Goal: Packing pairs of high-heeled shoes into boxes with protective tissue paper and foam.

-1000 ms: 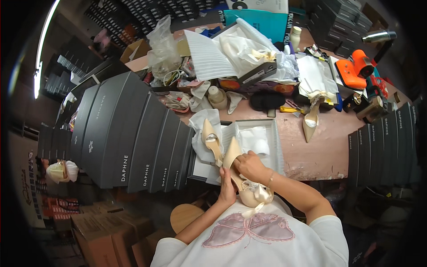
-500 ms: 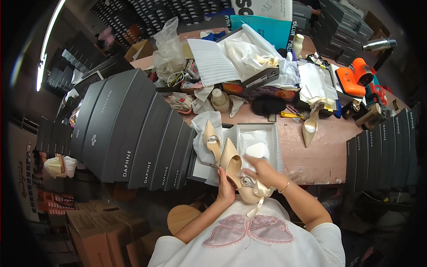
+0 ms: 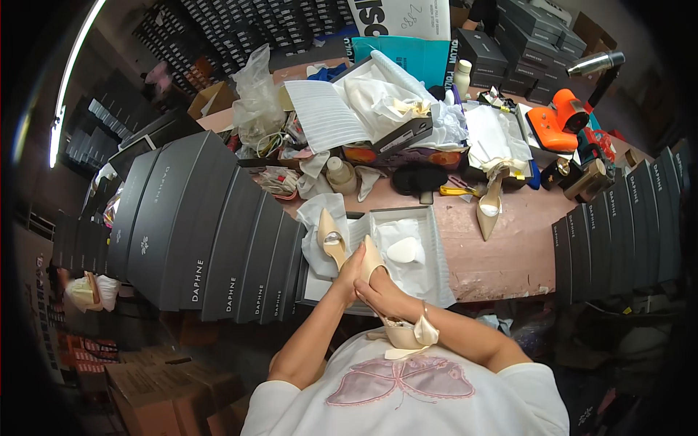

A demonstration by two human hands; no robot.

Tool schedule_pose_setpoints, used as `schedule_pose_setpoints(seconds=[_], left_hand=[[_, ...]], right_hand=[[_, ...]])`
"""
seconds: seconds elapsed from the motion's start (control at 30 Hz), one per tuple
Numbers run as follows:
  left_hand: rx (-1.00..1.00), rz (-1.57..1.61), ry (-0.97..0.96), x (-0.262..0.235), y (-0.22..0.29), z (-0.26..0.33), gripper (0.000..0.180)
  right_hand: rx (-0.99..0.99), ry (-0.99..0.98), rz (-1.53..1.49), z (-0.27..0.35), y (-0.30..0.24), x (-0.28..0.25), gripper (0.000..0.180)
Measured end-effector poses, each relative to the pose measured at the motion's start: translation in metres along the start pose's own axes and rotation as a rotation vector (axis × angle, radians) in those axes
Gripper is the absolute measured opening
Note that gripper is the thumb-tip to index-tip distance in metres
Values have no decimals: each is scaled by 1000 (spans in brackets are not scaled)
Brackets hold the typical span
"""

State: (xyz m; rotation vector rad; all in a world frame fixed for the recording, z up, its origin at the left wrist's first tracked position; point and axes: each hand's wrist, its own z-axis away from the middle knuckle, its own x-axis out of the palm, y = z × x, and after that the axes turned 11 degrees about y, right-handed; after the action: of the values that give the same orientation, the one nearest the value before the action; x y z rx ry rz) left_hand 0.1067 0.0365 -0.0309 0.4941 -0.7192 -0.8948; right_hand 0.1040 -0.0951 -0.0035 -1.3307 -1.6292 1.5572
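Both my hands hold one cream high-heeled shoe in front of my chest, its toe toward the open shoe box. My left hand presses the shoe's left side. My right hand grips it from the right. The shoe's satin ribbon end hangs below my right wrist. A second cream shoe lies on white tissue at the box's left. A white oval pad rests on tissue inside the box.
Dark grey shoe boxes stand in a row at my left, more at the right. A third cream heel lies on the pink table. An orange tool, papers and bags crowd the far side.
The shoe has swung from lying low across my lap to pointing up toward the box, and my hands have closed together around it. The view has tilted slightly.
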Motion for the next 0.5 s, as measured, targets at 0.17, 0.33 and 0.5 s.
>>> schedule_pose_setpoints(seconds=[0.17, 0.33, 0.5], left_hand=[[-50, -14, 132, -12, 8, -11, 53], [14, 56, 195, -18, 4, -2, 55], [7, 88, 165, -22, 15, 2, 50]], right_hand=[[98, -266, 70, -19, 22, 21, 48], [-35, -124, -54, -24, 16, 29, 58], [-22, -298, 101, -35, 14, 34, 52]])
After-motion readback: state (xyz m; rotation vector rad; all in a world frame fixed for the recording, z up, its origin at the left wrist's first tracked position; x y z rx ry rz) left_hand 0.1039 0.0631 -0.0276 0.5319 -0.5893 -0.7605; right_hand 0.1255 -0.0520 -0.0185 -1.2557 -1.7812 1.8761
